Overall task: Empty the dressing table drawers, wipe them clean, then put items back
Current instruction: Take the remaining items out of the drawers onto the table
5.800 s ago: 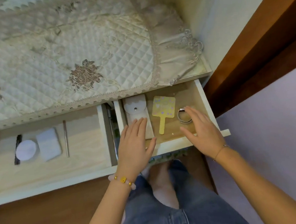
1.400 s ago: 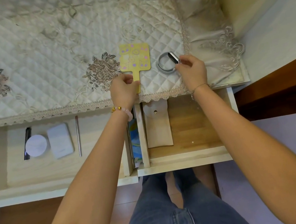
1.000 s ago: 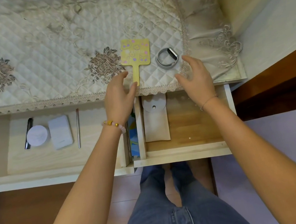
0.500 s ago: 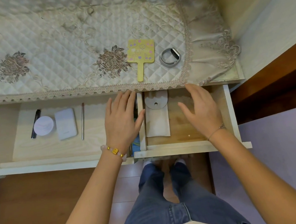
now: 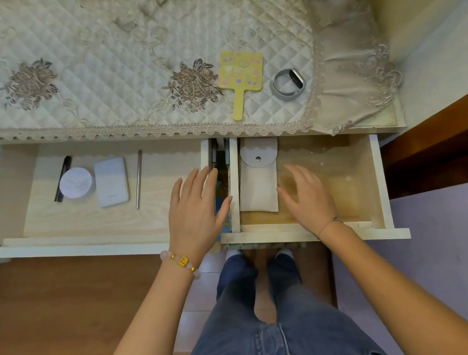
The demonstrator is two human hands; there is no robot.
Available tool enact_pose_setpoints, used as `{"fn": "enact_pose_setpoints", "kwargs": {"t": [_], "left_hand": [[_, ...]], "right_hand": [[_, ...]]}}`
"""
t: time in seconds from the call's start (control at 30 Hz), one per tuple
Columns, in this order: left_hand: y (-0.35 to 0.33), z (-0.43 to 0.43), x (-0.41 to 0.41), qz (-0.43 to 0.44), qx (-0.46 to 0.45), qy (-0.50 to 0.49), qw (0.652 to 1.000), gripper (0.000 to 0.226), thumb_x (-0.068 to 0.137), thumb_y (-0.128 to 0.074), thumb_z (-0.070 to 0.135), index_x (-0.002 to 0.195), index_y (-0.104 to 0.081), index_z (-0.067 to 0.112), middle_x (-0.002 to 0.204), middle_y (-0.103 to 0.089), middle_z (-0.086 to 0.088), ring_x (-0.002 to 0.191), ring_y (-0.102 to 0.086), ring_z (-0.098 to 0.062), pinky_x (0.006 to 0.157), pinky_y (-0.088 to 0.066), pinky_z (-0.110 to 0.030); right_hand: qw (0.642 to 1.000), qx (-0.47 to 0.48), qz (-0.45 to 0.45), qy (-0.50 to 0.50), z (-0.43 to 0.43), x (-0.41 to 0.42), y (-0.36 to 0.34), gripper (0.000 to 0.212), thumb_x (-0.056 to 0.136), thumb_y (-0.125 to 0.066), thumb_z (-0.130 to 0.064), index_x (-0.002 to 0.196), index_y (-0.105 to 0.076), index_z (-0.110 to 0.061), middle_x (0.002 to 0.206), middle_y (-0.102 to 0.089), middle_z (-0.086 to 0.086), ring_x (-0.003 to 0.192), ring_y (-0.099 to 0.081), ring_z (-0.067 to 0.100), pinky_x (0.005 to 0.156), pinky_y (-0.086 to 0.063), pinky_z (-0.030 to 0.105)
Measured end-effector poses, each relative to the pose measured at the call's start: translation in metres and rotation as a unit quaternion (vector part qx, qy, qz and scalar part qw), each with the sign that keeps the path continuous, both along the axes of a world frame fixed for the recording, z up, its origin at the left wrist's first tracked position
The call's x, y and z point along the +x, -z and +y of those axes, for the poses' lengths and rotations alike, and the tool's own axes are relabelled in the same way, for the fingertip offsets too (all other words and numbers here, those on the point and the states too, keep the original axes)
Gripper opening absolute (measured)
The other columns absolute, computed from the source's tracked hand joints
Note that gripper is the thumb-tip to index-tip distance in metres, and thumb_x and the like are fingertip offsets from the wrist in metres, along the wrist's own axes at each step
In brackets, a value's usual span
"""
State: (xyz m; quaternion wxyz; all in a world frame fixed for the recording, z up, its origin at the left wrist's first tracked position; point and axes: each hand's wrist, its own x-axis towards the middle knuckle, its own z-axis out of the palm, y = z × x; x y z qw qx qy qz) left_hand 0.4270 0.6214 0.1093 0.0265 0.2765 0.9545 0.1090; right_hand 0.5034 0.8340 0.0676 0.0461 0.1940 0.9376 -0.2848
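Two drawers stand pulled out under the quilted tabletop (image 5: 112, 74). In the right drawer (image 5: 342, 175) lies a beige snap pouch (image 5: 258, 180). My right hand (image 5: 306, 194) hovers open inside that drawer, just right of the pouch. My left hand (image 5: 196, 209) is open with fingers spread over the gap between the drawers, thumb near the right drawer's left wall. On the tabletop lie a yellow hand mirror (image 5: 239, 78) and a grey watch band (image 5: 287, 84). The left drawer (image 5: 8, 189) holds a round white compact (image 5: 76, 183), a white rectangular case (image 5: 112, 186), a thin metal stick (image 5: 139, 182) and a dark pen (image 5: 62, 182).
A lace-edged cloth corner (image 5: 355, 72) hangs over the table's right end. A dark wooden frame (image 5: 442, 144) stands at the right, with a pale wall above it. My legs in jeans (image 5: 263, 322) are below the drawers, over a brown wooden floor (image 5: 54, 335).
Both hands set the mirror and the watch band on the tabletop, let go, and came down to the drawers. The right hand now sits lower in the right drawer beside the pouch.
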Motion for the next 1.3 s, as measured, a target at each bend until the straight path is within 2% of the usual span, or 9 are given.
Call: {"fn": "enact_pose_setpoints", "kwargs": {"t": [0.1, 0.17, 0.27, 0.4, 0.57, 0.73, 0.87, 1.03, 1.3], "left_hand": [[0.007, -0.004, 0.000, -0.014, -0.002, 0.003, 1.000, 0.054, 0.089, -0.046, 0.041, 0.130, -0.051, 0.007, 0.131, -0.055, -0.011, 0.126, -0.047, -0.029, 0.106, -0.032, -0.046], [0.012, -0.006, 0.000, -0.026, -0.004, 0.007, 1.000, 0.053, 0.090, -0.050, 0.040, 0.131, -0.049, 0.007, 0.133, -0.054, -0.011, 0.127, -0.046, -0.029, 0.108, -0.030, -0.045], [0.018, -0.008, -0.002, -0.052, -0.004, 0.016, 0.999, 0.054, 0.091, -0.051, 0.040, 0.135, -0.046, 0.009, 0.136, -0.050, -0.010, 0.131, -0.041, -0.027, 0.111, -0.025, -0.042], [0.022, -0.008, -0.007, -0.066, -0.004, 0.024, 0.998, 0.056, 0.091, -0.049, 0.043, 0.136, -0.044, 0.010, 0.138, -0.049, -0.008, 0.132, -0.040, -0.025, 0.112, -0.023, -0.041], [0.023, -0.009, -0.012, -0.064, 0.007, 0.024, 0.998, 0.054, 0.091, -0.050, 0.041, 0.134, -0.046, 0.009, 0.136, -0.050, -0.009, 0.131, -0.042, -0.026, 0.110, -0.026, -0.042], [0.019, -0.012, -0.015, -0.060, 0.030, 0.016, 0.998, 0.053, 0.090, -0.051, 0.039, 0.132, -0.048, 0.008, 0.133, -0.053, -0.010, 0.128, -0.045, -0.028, 0.108, -0.030, -0.043], [0.016, -0.012, -0.014, -0.056, 0.035, 0.014, 0.998, 0.052, 0.089, -0.055, 0.037, 0.132, -0.048, 0.008, 0.132, -0.054, -0.010, 0.127, -0.045, -0.027, 0.108, -0.030, -0.043], [0.010, -0.017, -0.010, -0.037, 0.042, 0.025, 0.998, 0.051, 0.088, -0.059, 0.035, 0.129, -0.051, 0.006, 0.127, -0.058, -0.012, 0.124, -0.048, -0.030, 0.105, -0.034, -0.045], [-0.003, -0.018, 0.007, -0.004, 0.041, 0.047, 0.998, 0.049, 0.089, -0.056, 0.036, 0.128, -0.052, 0.007, 0.128, -0.057, -0.011, 0.125, -0.048, -0.030, 0.106, -0.033, -0.045]], "right_hand": [[0.997, -0.056, -0.037, 0.032, -0.002, -0.008, 0.018, 0.052, 0.092, -0.050, -0.037, 0.139, -0.037, -0.017, 0.142, -0.042, 0.004, 0.131, -0.037, 0.021, 0.106, -0.030, 0.031], [0.983, -0.143, -0.066, 0.096, -0.005, -0.014, 0.028, 0.055, 0.090, -0.056, -0.035, 0.139, -0.037, -0.017, 0.142, -0.043, 0.004, 0.130, -0.039, 0.022, 0.103, -0.033, 0.032], [0.930, -0.296, -0.087, 0.200, -0.011, -0.022, 0.041, 0.063, 0.086, -0.064, -0.027, 0.140, -0.034, -0.016, 0.139, -0.045, 0.004, 0.123, -0.045, 0.018, 0.094, -0.039, 0.028], [0.883, -0.370, -0.088, 0.274, -0.013, -0.031, 0.055, 0.064, 0.084, -0.067, -0.020, 0.138, -0.036, -0.010, 0.132, -0.051, 0.008, 0.105, -0.051, 0.014, 0.082, -0.044, 0.024], [0.838, -0.421, -0.129, 0.321, -0.013, -0.036, 0.068, 0.041, 0.080, -0.071, -0.022, 0.118, -0.056, -0.013, 0.116, -0.063, 0.010, 0.102, -0.062, 0.024, 0.095, -0.050, 0.042], [0.828, -0.430, -0.139, 0.333, -0.015, -0.037, 0.071, 0.015, 0.082, -0.068, -0.017, 0.095, -0.061, -0.017, 0.108, -0.066, 0.010, 0.098, -0.063, 0.026, 0.092, -0.051, 0.045], [0.836, -0.423, -0.125, 0.327, -0.017, -0.038, 0.063, 0.015, 0.086, -0.064, -0.012, 0.100, -0.058, -0.013, 0.108, -0.064, 0.011, 0.098, -0.062, 0.027, 0.090, -0.052, 0.043], [0.828, -0.443, -0.078, 0.336, -0.012, -0.024, 0.036, 0.017, 0.088, -0.062, -0.014, 0.104, -0.059, -0.014, 0.098, -0.065, 0.000, 0.087, -0.062, 0.010, 0.055, -0.053, 0.018], [0.841, -0.429, -0.015, 0.331, -0.017, 0.029, 0.002, 0.021, 0.087, -0.063, -0.017, 0.107, -0.057, -0.011, 0.103, -0.066, 0.003, 0.096, -0.063, 0.018, 0.075, -0.054, 0.030]]}}
